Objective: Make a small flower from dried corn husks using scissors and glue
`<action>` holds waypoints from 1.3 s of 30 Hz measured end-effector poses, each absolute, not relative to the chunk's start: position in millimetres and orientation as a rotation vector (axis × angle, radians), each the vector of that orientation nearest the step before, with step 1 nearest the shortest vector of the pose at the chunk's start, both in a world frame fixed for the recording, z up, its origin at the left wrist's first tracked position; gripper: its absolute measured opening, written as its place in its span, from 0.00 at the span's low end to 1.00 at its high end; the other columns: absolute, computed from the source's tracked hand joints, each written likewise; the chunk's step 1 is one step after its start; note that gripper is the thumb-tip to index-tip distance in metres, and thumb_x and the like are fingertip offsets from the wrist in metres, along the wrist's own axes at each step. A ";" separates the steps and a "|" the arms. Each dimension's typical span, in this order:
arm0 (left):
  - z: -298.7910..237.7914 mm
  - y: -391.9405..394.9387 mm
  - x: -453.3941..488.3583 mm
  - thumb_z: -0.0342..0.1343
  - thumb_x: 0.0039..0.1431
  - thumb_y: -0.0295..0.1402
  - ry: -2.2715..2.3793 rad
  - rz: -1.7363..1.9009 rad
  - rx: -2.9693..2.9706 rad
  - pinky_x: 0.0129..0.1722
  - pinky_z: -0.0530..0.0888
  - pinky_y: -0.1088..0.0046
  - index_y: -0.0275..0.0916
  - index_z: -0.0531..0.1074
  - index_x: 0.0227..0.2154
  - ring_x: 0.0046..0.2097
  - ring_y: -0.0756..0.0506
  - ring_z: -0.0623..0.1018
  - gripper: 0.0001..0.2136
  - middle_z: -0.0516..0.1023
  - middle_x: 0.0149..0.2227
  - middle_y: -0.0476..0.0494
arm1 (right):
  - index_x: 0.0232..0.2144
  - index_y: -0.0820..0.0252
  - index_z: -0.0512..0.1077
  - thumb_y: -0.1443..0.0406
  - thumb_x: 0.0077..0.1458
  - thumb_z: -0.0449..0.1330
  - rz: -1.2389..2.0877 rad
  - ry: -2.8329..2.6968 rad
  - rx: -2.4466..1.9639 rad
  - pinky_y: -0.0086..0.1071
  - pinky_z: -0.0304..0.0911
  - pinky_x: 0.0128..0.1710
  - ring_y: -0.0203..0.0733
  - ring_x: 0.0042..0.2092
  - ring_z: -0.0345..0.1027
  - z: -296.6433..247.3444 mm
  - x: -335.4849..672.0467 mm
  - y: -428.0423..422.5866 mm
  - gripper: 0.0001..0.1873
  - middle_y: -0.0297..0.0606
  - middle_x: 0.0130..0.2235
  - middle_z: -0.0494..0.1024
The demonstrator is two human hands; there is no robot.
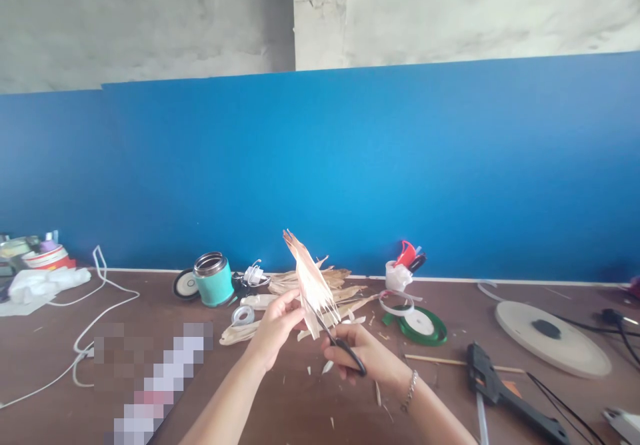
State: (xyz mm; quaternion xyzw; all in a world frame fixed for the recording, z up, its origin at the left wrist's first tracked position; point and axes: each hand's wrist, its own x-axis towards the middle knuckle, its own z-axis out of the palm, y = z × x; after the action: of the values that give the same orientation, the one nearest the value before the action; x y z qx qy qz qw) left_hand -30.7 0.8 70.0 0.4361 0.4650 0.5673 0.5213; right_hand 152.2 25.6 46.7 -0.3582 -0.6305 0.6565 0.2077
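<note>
My left hand point(280, 321) pinches the side of a pale dried corn husk point(311, 275), holding it up above the table. The husk's lower right edge is cut into several narrow strips. In my right hand point(363, 348) is a pair of scissors point(345, 346) with black handles, its blades at the fringed edge of the husk. How far apart the blades are is hard to make out. Behind the hands lies a pile of dried husks point(350, 291), and small cut scraps point(327, 367) are scattered on the table below.
Left stand a turquoise food jar point(214, 285), its lid point(185, 284), a tape roll point(243, 315) and a white cable point(100, 318). Right are a green ribbon roll point(435, 330), a pen cup point(397, 276), a stick point(435, 359), a black glue gun point(500, 385) and a round pale disc point(555, 338).
</note>
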 end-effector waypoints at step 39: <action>62.7 3.9 -36.9 0.60 0.44 0.29 1.112 1.292 1.019 0.31 0.70 0.70 0.33 0.72 0.46 0.30 0.47 0.73 0.22 0.76 0.30 0.43 | 0.27 0.64 0.72 0.59 0.43 0.64 1.696 -1.886 -1.017 0.23 0.41 0.16 0.26 0.17 0.47 47.7 155.4 27.4 0.13 0.24 0.13 0.60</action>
State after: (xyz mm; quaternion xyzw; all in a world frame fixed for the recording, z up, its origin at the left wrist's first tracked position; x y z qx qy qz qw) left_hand -36.9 3.9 62.7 0.4300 0.4690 0.5448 0.5462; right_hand 155.4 27.4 47.7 -0.3643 -0.6758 0.6077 0.2031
